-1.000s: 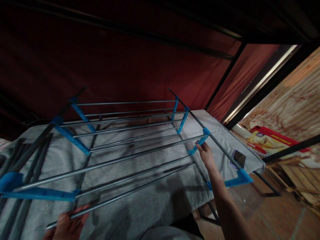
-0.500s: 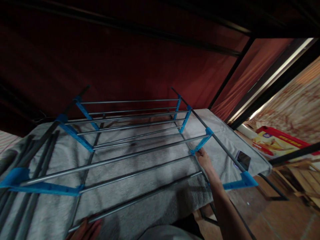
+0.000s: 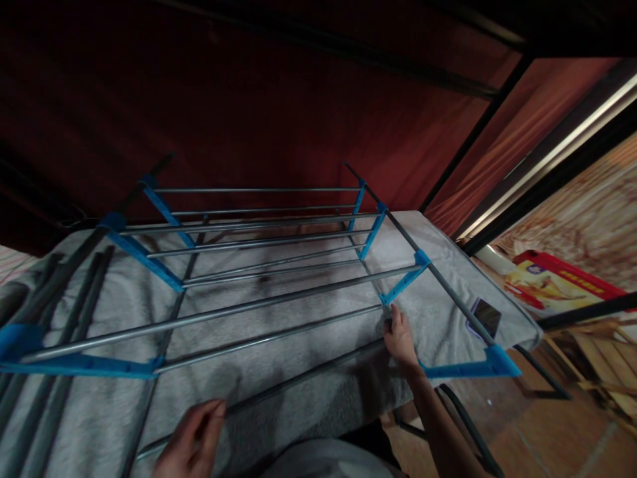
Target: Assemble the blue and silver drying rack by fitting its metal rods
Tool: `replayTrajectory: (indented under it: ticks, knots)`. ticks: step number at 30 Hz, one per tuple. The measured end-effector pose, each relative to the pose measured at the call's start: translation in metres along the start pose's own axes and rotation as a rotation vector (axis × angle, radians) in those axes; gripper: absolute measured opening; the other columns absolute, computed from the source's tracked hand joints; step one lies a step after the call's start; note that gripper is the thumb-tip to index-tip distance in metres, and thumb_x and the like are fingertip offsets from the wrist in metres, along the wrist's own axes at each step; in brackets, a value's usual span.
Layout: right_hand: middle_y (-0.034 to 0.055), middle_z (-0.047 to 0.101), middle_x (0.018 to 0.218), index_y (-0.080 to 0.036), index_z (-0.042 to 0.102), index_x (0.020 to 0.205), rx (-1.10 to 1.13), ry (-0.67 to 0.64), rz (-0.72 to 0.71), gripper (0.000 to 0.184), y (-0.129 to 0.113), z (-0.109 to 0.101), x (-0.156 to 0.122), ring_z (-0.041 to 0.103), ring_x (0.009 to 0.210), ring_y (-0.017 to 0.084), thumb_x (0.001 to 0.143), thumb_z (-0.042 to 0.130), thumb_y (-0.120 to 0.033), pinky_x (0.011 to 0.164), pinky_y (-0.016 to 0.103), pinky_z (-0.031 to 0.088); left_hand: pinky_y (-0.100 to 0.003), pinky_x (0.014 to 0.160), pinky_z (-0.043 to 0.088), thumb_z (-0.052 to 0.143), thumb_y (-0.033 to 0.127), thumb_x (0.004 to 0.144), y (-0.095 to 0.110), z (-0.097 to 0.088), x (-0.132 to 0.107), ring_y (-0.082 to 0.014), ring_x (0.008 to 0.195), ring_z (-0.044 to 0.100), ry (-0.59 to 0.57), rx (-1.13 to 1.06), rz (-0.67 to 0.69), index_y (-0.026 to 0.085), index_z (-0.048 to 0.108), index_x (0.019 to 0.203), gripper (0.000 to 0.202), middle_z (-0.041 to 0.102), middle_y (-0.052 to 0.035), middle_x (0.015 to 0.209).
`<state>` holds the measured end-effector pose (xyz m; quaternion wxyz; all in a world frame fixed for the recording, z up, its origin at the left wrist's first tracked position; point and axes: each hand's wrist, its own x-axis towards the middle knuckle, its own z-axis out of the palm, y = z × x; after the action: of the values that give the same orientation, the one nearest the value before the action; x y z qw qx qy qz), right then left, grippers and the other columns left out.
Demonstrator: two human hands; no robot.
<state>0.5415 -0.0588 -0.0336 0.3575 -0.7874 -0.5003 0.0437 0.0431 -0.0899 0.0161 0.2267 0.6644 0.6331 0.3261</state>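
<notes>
A rack frame of grey metal tubes (image 3: 239, 311) joined by blue plastic brackets (image 3: 405, 284) lies across the bed-like surface. Below the near right bracket, my right hand (image 3: 399, 337) is closed around the side tube, by the right end of the nearest crosswise tube (image 3: 308, 373). My left hand (image 3: 192, 441) is raised over that tube's left part, its fingers loosely curled and apart with nothing visible between them. It hides a stretch of the tube. Another blue bracket (image 3: 472, 369) sits at the right side tube's near end.
Several loose tubes (image 3: 74, 332) lie at the left on the grey fleece cover (image 3: 279, 425). A phone (image 3: 484, 317) rests at the right under the side tube. Beyond the edge are a red and yellow box (image 3: 562, 282) and wooden pieces (image 3: 604, 352). Red fabric (image 3: 249, 119) hangs behind.
My left hand has come up off the nearest crosswise tube and moved right. My right hand has slid slightly nearer along the side tube. The view has shifted a little.
</notes>
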Motion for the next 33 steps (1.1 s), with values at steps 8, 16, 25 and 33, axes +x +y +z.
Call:
replayTrajectory:
  ticks: [8, 16, 25, 33]
  knots:
    - [0.0191, 0.059, 0.132, -0.016, 0.058, 0.127, -0.215, 0.037, -0.172, 0.041, -0.007, 0.003, -0.046, 0.057, 0.122, 0.032, 0.090, 0.043, -0.022, 0.105, 0.056, 0.047, -0.043, 0.105, 0.056, 0.041, 0.011, 0.089, 0.024, 0.053, 0.010, -0.0252, 0.118, 0.070, -0.475, 0.461, 0.502, 0.030, 0.073, 0.126, 0.053, 0.075, -0.0050, 0.125]
    - [0.0190, 0.059, 0.120, -0.013, 0.053, 0.132, -0.099, 0.089, -0.004, 0.049, -0.016, -0.016, -0.014, 0.058, 0.115, 0.032, 0.085, 0.048, -0.027, 0.101, 0.051, 0.049, -0.036, 0.095, 0.060, 0.050, 0.030, 0.097, 0.010, 0.039, 0.010, -0.0235, 0.110, 0.072, -0.516, 0.371, 0.466, 0.033, 0.077, 0.114, 0.032, 0.076, -0.0026, 0.120]
    - [0.0136, 0.064, 0.101, -0.015, 0.065, 0.110, -0.062, 0.022, 0.078, 0.036, -0.004, -0.003, 0.034, 0.061, 0.093, 0.026, 0.084, 0.044, -0.030, 0.088, 0.041, 0.052, -0.045, 0.092, 0.052, 0.042, 0.028, 0.103, 0.050, 0.081, 0.098, -0.0291, 0.108, 0.064, -0.134, 0.393, 0.571, 0.019, 0.068, 0.129, 0.038, 0.070, -0.0129, 0.123]
    - [0.0082, 0.063, 0.090, -0.017, 0.066, 0.101, -0.076, 0.008, 0.104, 0.027, -0.006, -0.006, 0.036, 0.058, 0.081, 0.021, 0.083, 0.048, -0.025, 0.079, 0.033, 0.051, -0.038, 0.089, 0.053, 0.039, 0.023, 0.102, 0.058, 0.078, 0.124, -0.0240, 0.097, 0.067, -0.284, 0.376, 0.508, 0.020, 0.072, 0.117, 0.037, 0.072, -0.0096, 0.112]
